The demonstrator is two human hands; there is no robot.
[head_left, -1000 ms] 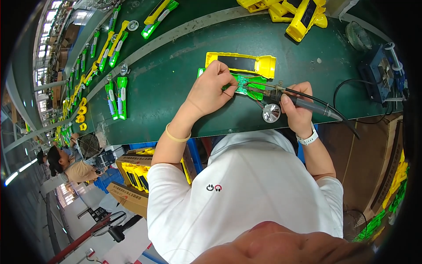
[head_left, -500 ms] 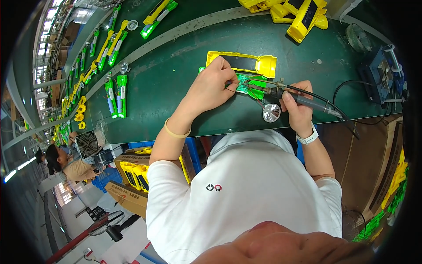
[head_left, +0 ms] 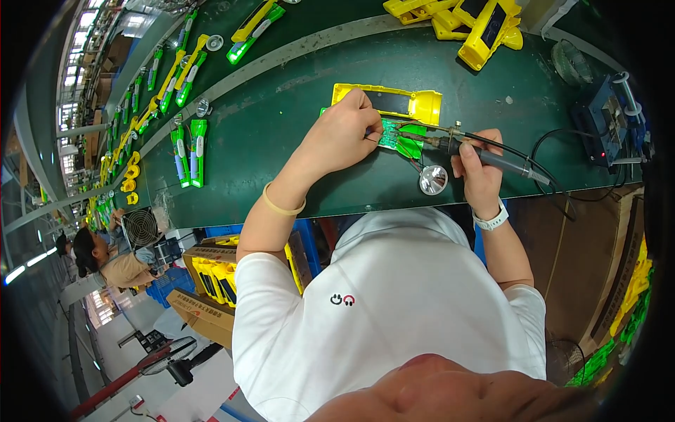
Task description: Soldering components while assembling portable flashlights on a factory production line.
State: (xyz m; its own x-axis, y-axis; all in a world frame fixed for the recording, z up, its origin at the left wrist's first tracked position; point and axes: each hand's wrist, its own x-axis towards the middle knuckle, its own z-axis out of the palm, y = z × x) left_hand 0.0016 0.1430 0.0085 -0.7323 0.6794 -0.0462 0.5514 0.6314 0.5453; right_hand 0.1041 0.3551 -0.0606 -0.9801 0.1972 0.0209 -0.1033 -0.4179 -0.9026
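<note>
- Left hand [head_left: 342, 137]: curled, fingertips pinched down on the green circuit board [head_left: 401, 139], pinning it and a thin wire flat on the bench. It covers the board's left part.
- Right hand [head_left: 480, 169]: closed in a pen-like grip round the dark handle of the soldering iron [head_left: 464, 145], whose tip points left and meets the board just beside the left fingertips.
- Circuit board: lies on the green bench [head_left: 281, 141], touching the near edge of the yellow casing [head_left: 394, 104].
- Handling, as a judgement: hold the board still, bring only the tip to the joint, keep the pinning fingers off the hot metal; the gap between them looks narrow.
- Silver reflector cup [head_left: 433, 180]: just below the board, joined by thin wires; it could tug the board if knocked.
- Iron's black cable [head_left: 555, 144]: loops right toward the blue soldering station [head_left: 612, 119]; drag on it may pull the tip.
- Green and yellow torches [head_left: 188, 151]: lying well apart to the left, no hindrance.
- Yellow housings [head_left: 485, 28]: piled at the far edge.
- Another person [head_left: 105, 260]: lower left, beside a fan [head_left: 143, 226].
</note>
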